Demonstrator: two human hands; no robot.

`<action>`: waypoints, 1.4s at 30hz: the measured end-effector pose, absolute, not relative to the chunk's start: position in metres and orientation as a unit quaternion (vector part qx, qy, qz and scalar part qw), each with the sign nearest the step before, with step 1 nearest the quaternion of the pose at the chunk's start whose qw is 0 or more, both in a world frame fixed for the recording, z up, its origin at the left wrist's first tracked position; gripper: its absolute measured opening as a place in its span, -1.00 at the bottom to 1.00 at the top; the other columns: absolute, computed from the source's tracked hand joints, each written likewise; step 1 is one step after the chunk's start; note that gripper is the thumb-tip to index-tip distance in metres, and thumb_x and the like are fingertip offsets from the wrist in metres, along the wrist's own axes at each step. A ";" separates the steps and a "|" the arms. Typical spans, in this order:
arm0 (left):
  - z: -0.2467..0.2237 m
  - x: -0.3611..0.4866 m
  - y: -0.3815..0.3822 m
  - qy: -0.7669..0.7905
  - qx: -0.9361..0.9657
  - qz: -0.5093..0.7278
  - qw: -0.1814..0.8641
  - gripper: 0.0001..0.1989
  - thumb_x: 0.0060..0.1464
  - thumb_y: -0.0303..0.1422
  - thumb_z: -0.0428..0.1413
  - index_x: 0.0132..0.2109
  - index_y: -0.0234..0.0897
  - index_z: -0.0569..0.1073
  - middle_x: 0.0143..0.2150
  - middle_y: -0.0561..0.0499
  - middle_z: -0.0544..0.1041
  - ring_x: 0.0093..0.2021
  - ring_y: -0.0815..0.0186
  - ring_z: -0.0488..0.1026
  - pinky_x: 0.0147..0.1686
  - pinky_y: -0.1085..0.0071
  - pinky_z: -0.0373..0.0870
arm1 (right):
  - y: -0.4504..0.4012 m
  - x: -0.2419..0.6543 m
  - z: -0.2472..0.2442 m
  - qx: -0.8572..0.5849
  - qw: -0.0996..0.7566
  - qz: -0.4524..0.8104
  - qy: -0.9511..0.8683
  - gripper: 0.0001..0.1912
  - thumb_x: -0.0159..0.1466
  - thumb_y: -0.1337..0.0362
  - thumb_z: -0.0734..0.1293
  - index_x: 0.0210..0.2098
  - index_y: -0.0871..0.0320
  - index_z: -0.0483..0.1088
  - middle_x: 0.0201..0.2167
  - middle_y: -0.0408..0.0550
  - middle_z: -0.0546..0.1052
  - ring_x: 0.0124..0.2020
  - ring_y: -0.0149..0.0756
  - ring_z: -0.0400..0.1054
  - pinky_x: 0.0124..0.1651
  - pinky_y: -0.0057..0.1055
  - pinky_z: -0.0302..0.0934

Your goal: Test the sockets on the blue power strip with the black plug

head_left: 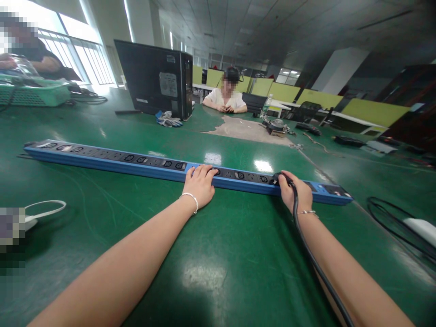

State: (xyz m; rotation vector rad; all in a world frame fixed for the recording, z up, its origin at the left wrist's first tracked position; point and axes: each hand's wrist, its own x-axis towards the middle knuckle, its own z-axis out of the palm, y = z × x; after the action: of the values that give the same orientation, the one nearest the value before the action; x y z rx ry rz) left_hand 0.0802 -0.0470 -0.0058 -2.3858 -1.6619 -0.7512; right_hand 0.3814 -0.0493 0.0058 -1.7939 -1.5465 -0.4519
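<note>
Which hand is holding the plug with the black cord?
The right hand: it grips the black plug, with the cord trailing from it. The left hand just rests on the blue power strip.

Nearside, the desk (235, 240) lies open between my left grip (200, 185) and my right grip (297, 193), but the black cable (309, 251) trailing from the right one edges that gap. The long blue power strip (170, 174) bars the way ahead; past it, bare surface runs to the computer case (150, 84) and gloves (168, 119).
</note>
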 end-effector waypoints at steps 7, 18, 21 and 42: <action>-0.006 0.080 -0.047 -0.550 -0.793 -0.252 0.072 -0.52 0.01 -0.38 -0.02 0.13 -0.12 0.26 0.20 0.00 0.29 0.22 0.19 0.11 0.21 0.12 -0.09 | -0.056 0.379 0.005 -0.662 0.318 -0.221 -0.642 -0.60 0.23 0.12 0.14 -0.09 0.15 0.45 -0.16 0.04 0.54 -0.15 -0.17 0.42 -0.08 -0.29 0.21; -0.007 0.080 -0.048 -0.554 -0.792 -0.245 0.070 -0.51 0.01 -0.38 -0.03 0.14 -0.13 0.26 0.21 0.01 0.27 0.23 0.20 0.10 0.23 0.13 -0.11 | -0.061 0.372 0.001 -0.650 0.270 -0.261 -0.660 -0.60 0.26 0.18 0.14 0.01 0.18 0.37 -0.15 0.07 0.54 -0.15 -0.19 0.43 0.02 -0.23 0.14; -0.008 0.080 -0.047 -0.553 -0.792 -0.249 0.070 -0.51 0.01 -0.38 -0.02 0.13 -0.13 0.26 0.21 0.01 0.28 0.23 0.20 0.10 0.23 0.12 -0.11 | -0.062 0.371 0.000 -0.656 0.282 -0.255 -0.652 -0.60 0.26 0.17 0.14 0.01 0.19 0.38 -0.17 0.08 0.55 -0.17 -0.19 0.44 0.02 -0.23 0.15; -0.008 0.083 -0.046 -0.553 -0.783 -0.275 0.069 -0.53 0.00 -0.39 -0.02 0.11 -0.18 0.28 0.19 -0.01 0.31 0.21 0.18 0.14 0.21 0.09 -0.11 | -0.058 0.314 0.004 -0.613 0.499 -0.022 -0.612 -0.52 0.24 -0.01 0.14 -0.08 0.19 0.44 -0.13 0.04 0.53 -0.08 -0.17 0.38 0.01 -0.27 0.21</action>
State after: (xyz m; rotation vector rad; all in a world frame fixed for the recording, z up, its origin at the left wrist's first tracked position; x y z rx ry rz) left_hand 0.0833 -0.0462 -0.0083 -2.3568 -1.6656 -0.8291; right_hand 0.3137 -0.0577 0.0040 -1.4826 -1.4807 -0.0540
